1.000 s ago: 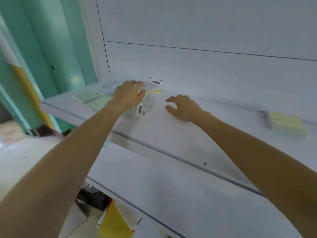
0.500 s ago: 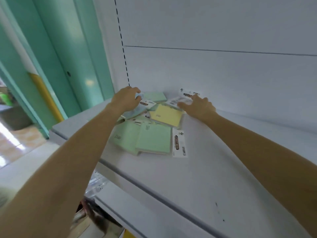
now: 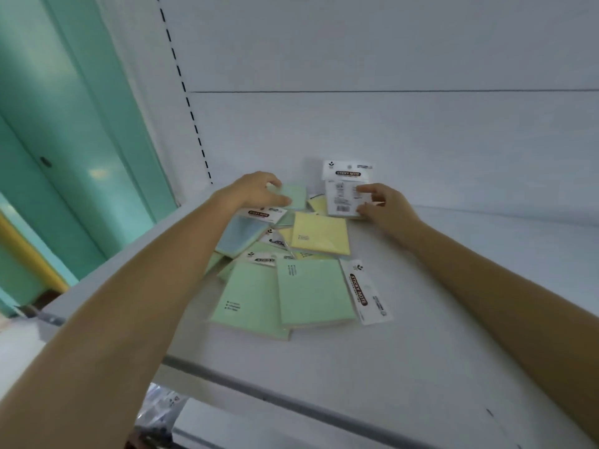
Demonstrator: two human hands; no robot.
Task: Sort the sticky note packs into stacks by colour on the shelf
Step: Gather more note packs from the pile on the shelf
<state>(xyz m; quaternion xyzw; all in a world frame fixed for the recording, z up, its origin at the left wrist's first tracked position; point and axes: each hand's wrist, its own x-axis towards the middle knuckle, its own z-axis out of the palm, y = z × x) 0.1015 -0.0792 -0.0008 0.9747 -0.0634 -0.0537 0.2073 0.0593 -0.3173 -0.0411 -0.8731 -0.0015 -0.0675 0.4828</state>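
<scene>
A loose pile of sticky note packs is spread on the white shelf [image 3: 421, 335], close to its back corner. The left hand [image 3: 256, 191] is laid on a pale green pack [image 3: 293, 196] at the far edge of the pile, with thumb and fingers closed around the pack's near corner. The right hand [image 3: 385, 205] is clamped on an upright pack [image 3: 345, 196] turned back-side out; on its white header card the words "STICKY NOTE" can be read, and below them a printed panel with a barcode is seen, its small text too blurred to read. Just beneath the left hand a blue pack [image 3: 238, 234] is lying, its header card [image 3: 261, 213] bearing a dark label whose lettering is blurred. Between the two hands, slightly nearer the viewer, a yellow pack [image 3: 321, 234] is resting on top of other packs, with a few tiny printed lines at its left edge that cannot be read. Nearer than both hands two green packs lie side by side and overlapping: the left green pack [image 3: 251, 299] and the right green pack [image 3: 312, 291], each with small illegible print in a corner. Touching the right green pack, a white header strip [image 3: 366, 291] is lying flat, with "STICKY NOTE" printed along its length in a dark oval label. Beyond the left forearm a teal wall [image 3: 64, 124] is seen.
</scene>
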